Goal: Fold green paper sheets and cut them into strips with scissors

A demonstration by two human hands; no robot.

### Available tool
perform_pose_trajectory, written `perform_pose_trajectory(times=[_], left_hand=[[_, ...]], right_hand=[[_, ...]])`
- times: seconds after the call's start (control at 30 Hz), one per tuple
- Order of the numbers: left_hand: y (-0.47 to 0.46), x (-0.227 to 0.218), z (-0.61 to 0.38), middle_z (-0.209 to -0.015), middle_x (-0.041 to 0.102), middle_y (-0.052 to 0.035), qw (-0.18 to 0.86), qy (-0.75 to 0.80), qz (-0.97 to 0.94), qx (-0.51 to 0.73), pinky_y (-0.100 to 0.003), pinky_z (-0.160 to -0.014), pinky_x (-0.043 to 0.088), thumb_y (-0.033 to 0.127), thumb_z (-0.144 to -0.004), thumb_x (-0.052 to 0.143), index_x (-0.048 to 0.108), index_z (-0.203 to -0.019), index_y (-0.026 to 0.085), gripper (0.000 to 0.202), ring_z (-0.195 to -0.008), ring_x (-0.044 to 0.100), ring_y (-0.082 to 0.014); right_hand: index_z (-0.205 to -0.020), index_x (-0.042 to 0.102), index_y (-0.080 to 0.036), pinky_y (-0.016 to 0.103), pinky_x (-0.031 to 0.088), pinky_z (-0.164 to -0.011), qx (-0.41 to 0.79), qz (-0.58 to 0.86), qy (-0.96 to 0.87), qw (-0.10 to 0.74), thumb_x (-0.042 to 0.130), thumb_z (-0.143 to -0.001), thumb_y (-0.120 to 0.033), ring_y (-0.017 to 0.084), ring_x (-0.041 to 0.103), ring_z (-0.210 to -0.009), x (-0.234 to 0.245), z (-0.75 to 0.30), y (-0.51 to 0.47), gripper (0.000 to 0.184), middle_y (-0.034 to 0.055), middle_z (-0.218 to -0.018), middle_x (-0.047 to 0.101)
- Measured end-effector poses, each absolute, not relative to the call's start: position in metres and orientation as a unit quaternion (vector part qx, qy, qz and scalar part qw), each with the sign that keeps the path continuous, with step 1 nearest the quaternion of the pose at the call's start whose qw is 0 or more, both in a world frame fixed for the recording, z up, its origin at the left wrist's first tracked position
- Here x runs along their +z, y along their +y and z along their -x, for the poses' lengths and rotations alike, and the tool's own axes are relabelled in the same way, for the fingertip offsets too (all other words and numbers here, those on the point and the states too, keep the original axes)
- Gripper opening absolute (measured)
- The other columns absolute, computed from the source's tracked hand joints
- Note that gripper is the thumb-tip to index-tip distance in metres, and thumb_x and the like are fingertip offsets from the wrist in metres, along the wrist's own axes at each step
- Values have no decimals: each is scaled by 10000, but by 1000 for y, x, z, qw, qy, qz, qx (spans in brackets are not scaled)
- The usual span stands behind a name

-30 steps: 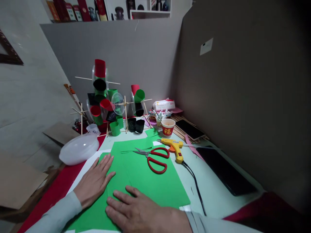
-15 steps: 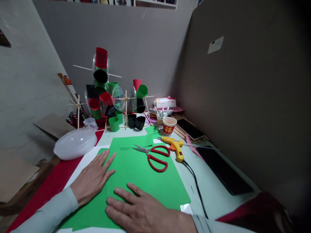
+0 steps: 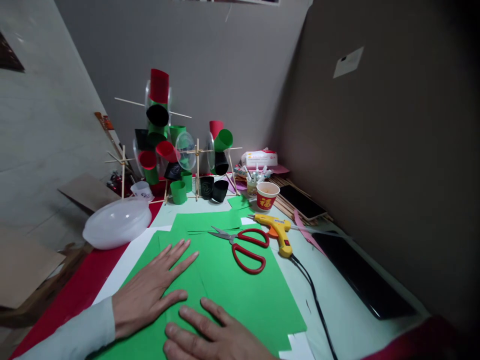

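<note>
Green paper (image 3: 240, 295) covers the near middle of the table. My left hand (image 3: 153, 287) lies flat on its left part, fingers spread. Lower down, my right hand (image 3: 217, 332) also rests on the paper with its fingers stretched out, cut off by the bottom edge of the view. Neither hand grips anything. Red-handled scissors (image 3: 240, 245) lie on the paper beyond my hands, blades partly apart and pointing left. Right of them a yellow glue gun (image 3: 275, 230) lies on its side, its black cord (image 3: 317, 300) running toward me.
At the back stands a stick frame (image 3: 197, 170) bearing red, green and black paper cups. A clear plastic bowl (image 3: 118, 225) is at left. A red-and-white paper cup (image 3: 267, 196), a pen holder (image 3: 253, 185), a phone (image 3: 303, 202) and a black tray-like slab (image 3: 363, 272) stand along the right.
My left hand has slid slightly right and down on the paper, and my right hand sits lower. The whole view has shifted a little; the scissors and glue gun lie as before.
</note>
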State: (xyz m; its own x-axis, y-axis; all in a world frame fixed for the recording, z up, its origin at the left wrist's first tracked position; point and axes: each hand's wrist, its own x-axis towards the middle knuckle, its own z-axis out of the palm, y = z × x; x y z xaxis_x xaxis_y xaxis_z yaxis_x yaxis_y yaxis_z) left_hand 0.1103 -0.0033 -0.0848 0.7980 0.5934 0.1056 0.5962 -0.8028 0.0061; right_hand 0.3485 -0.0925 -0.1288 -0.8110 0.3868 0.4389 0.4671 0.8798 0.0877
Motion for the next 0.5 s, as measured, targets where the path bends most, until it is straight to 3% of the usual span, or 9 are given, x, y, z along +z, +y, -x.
perform_pose_trajectory(times=[0.2, 0.33, 0.5], left_hand=[[31, -88, -97, -1672, 227, -65, 4, -341, 938, -66, -488, -1199, 351, 492, -1035, 433, 116, -1609, 321, 678, -1512, 284, -286], [40, -89, -96, -1660, 250, -61, 7, -349, 934, -72, -470, -1199, 357, 459, -1051, 406, 138, -1600, 313, 628, -1504, 299, -270], [15, -86, -100, -1664, 243, -93, 32, -349, 934, -71, -601, -1174, 346, 444, -1051, 399, 160, -1605, 306, 619, -1510, 262, -332]], right_hand=[[-1396, 515, -253, 396, 486, -1112, -108, 228, -939, 234, 380, -1111, -401, 193, 540, -1369, -138, -345, -93, 348, -75, -1502, 561], [-1434, 480, -204, 415, 451, -1137, -95, 221, -950, 199, 311, -1126, -383, 209, 487, -1413, -120, -354, -97, 395, -44, -1531, 538], [-1424, 487, -185, 432, 424, -1147, -83, 223, -952, 191, 280, -1133, -365, 230, 466, -1424, -106, -359, -100, 400, -30, -1525, 549]])
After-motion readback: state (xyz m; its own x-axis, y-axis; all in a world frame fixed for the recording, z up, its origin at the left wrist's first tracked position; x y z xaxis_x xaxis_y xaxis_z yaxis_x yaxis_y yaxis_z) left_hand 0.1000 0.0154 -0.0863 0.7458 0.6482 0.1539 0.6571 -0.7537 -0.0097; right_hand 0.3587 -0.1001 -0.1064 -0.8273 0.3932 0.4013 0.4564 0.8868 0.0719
